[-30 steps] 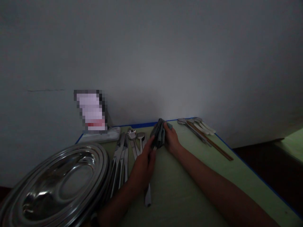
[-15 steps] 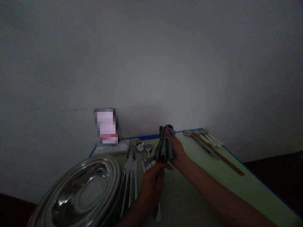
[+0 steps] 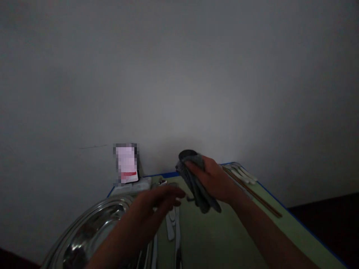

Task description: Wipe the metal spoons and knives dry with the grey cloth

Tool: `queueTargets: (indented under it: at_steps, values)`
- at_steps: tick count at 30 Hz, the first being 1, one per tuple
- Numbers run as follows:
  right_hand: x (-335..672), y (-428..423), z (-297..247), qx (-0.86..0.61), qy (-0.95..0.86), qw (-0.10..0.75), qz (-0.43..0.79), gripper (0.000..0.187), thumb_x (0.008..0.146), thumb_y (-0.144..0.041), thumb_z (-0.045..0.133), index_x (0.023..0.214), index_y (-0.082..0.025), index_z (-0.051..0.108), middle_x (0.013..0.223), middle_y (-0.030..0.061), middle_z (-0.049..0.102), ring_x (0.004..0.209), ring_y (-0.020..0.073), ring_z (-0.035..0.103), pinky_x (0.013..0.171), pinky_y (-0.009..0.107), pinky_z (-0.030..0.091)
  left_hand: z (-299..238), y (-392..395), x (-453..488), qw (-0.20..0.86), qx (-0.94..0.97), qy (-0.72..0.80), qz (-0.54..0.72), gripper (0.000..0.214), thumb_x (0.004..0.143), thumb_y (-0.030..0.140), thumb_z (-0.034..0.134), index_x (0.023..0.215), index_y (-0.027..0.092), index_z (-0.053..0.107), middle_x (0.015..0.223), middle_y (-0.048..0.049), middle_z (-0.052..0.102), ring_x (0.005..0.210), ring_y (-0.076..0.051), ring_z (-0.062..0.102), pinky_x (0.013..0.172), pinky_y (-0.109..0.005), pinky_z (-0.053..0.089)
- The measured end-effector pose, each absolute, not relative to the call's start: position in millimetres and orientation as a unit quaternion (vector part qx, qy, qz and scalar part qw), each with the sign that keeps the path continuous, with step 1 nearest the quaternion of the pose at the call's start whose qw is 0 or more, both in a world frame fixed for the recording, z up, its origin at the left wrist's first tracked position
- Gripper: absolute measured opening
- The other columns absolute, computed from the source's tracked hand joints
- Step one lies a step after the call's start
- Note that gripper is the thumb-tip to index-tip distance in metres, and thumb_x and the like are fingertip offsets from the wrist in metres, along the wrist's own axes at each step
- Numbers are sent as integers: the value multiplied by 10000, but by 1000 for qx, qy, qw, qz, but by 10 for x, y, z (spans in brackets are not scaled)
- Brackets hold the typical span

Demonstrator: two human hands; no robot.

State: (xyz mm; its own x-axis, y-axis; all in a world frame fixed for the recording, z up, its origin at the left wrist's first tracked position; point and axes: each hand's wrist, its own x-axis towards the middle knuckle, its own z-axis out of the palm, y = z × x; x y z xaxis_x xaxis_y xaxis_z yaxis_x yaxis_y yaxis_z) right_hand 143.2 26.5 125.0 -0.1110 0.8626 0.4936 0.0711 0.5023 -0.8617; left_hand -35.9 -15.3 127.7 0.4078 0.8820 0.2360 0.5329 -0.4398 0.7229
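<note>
My right hand (image 3: 214, 177) grips a grey checked cloth (image 3: 196, 186), which is bunched and hangs below the fingers. From the top of the cloth sticks a dark, rounded end, like a spoon's bowl (image 3: 187, 154); the rest of it is covered by the cloth. To the left, my left hand (image 3: 157, 205) is open with fingers stretched toward the cloth, apart from it and holding nothing. Beneath that hand lie spoons (image 3: 162, 182) and table knives (image 3: 178, 239), partly hidden by it.
Stacked shiny metal bowls (image 3: 109, 209) stand at the left front. A phone (image 3: 127, 162) with a blurred screen leans on the wall behind a white packet (image 3: 137, 185). Chopsticks (image 3: 258, 196) and white-handled cutlery (image 3: 244, 173) lie along the right of the green table (image 3: 213, 239).
My left hand has come off the cloth and moved left. My right hand has turned the cloth, so the rounded end now tips left. The view has tilted slightly upward.
</note>
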Motion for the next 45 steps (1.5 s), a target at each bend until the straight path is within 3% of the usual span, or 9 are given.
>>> queueTargets:
  at_steps: [3,6,12,17,22,28,35,40,45]
  values:
    - [1513,146,1315,-378,-759,462,260,122,802,-254,544,691,-211,569,596,-14,569,538,110,451,516,245,305,1560,-168,-395,159,780,506,331,274,838,437,458,888,212,606,694,-7,670,625,-158,628,552,-239,469]
    - [1521,54,1328,-394,-807,382,218,160,840,-282,487,720,-207,560,612,6,578,529,113,451,505,249,283,1669,-148,-337,66,804,540,242,358,820,512,448,732,195,590,582,7,611,503,-142,558,470,-226,392]
    - [1503,-76,1392,-392,-859,257,208,256,890,-354,382,894,-182,571,862,63,646,751,165,566,646,274,375,1649,-105,-282,63,868,470,147,377,897,372,335,835,211,671,759,-23,675,669,-151,602,600,-231,425]
    - [1626,-63,1424,-397,-882,182,178,283,894,-382,369,947,-186,566,933,75,648,853,197,584,725,301,401,1670,-59,-536,52,834,512,198,397,895,399,328,841,202,668,553,22,594,474,-111,516,487,-212,372]
    - [1882,-12,1467,-408,-877,188,172,274,892,-409,377,929,-214,567,930,37,649,835,169,587,739,279,415,1678,-4,-731,45,780,563,270,441,882,423,325,641,177,600,477,25,541,440,-104,491,461,-212,361]
    - [2000,-30,1476,-435,-869,172,161,259,880,-416,405,971,-237,569,987,30,649,877,177,587,743,273,423,1678,12,-697,91,795,547,246,261,846,371,434,909,193,614,617,21,626,543,-118,568,522,-214,406]
    - [1872,-48,1476,-426,-878,146,163,222,877,-365,413,876,-217,578,835,35,646,733,157,572,651,263,396,1602,-133,-539,51,819,557,130,276,888,310,290,900,182,535,667,-27,634,552,-161,588,504,-261,408]
    - [1778,-91,1513,-425,-880,158,143,212,874,-363,415,825,-222,565,767,9,631,689,139,550,626,257,353,1578,-261,-533,22,830,539,143,248,868,248,286,936,225,523,706,-16,653,556,-171,612,474,-258,394]
    - [1705,-121,1498,-423,-880,179,122,91,821,-232,480,803,-215,567,710,-10,620,620,113,515,576,237,313,1687,-348,-385,56,830,510,216,326,901,355,311,865,229,609,708,-5,675,583,-155,609,524,-234,447]
